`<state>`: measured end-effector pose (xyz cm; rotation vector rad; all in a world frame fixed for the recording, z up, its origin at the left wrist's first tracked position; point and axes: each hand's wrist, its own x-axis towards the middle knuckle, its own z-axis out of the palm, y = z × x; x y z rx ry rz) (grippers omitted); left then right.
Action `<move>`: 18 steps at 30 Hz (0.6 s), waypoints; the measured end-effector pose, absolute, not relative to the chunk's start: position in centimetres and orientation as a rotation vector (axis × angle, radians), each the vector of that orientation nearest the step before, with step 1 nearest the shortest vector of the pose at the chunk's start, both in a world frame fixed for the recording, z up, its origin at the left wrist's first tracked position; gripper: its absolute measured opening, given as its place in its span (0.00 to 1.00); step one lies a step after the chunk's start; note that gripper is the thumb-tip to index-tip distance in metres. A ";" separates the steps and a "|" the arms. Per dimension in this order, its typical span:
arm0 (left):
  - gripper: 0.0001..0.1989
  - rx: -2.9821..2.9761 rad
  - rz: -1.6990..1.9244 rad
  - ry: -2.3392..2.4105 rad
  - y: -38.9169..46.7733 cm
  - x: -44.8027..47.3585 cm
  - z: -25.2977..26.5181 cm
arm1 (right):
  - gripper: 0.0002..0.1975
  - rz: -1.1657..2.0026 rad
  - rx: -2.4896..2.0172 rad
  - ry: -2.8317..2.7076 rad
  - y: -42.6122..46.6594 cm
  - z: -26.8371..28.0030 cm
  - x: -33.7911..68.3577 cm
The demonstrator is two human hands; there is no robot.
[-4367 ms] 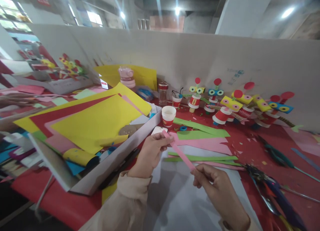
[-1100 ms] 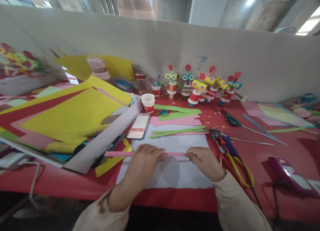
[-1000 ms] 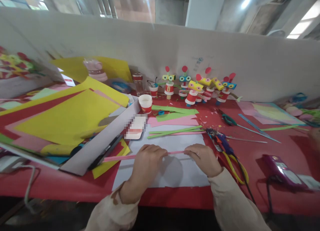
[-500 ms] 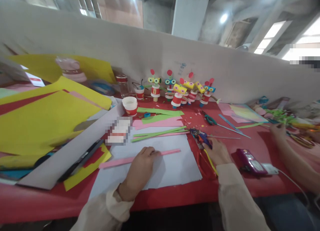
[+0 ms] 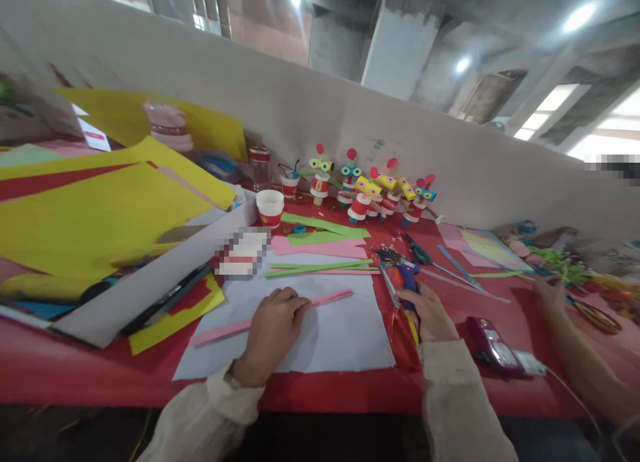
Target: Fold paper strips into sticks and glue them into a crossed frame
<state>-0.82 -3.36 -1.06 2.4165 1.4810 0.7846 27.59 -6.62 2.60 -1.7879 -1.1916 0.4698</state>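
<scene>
My left hand is closed on a folded pink paper strip, its fingers pinching it above white paper sheets. The strip's other end sticks out on the left side of the hand. At the right edge of the sheets, my right hand grips a blue and orange glue gun. Its nozzle end lies among dark clutter, and part of its body is hidden by the fingers. Scissors with red and yellow handles lie beside and partly under that hand. Green paper strips rest above the pink one.
Paper-cup figures stand along the wall behind stacked paper cups. Yellow card sheets pile up at left. On the right are green-handled pliers, a purple power socket with a cable, and another person's arm.
My right hand has closed around the glue gun, which now sits more upright in its grasp. The left hand still holds the pink strip. The camera view has tilted and shifted slightly.
</scene>
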 end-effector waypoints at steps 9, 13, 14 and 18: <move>0.12 2.392 0.840 1.483 -3.4 -0.9 -1.2 | 0.20 0.938 -1.432 -1.078 -8.2 2.9 18.3; 0.11 2.454 0.821 1.490 -3.3 -0.9 -1.4 | 0.19 0.690 -1.632 -1.273 -9.9 2.3 18.6; 0.12 2.471 0.813 1.488 -3.4 -0.9 -1.4 | 0.19 0.665 -1.676 -1.307 -10.3 2.0 18.8; 0.11 2.497 0.780 1.474 -3.4 -0.9 -1.4 | 0.21 0.672 -1.784 -1.364 -11.5 0.6 19.0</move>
